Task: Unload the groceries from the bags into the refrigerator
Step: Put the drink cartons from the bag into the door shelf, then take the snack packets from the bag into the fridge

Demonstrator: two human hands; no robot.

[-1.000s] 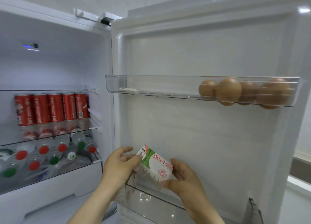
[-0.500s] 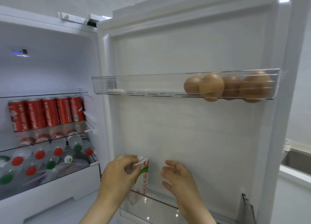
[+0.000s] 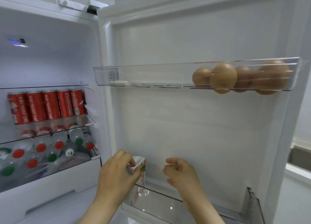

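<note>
Carton point(image 3: 142, 170) now upright in door bin point(image 3: 170, 205), left hand point(image 3: 116, 173) gripping its top.

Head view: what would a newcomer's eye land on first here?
The brown eggs at the right end of the clear upper door bin stand out most, then the row of red cans on the fridge shelf at left. Below, the left hand grips a milk carton standing in the lower door bin; the right hand is open beside it, not touching.

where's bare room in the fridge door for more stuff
Lower door bin is bare from the milk carton rightward to its end wall. Upper door bin is bare left of the eggs. Crowded: the shelves of red cans and water bottles.
</note>
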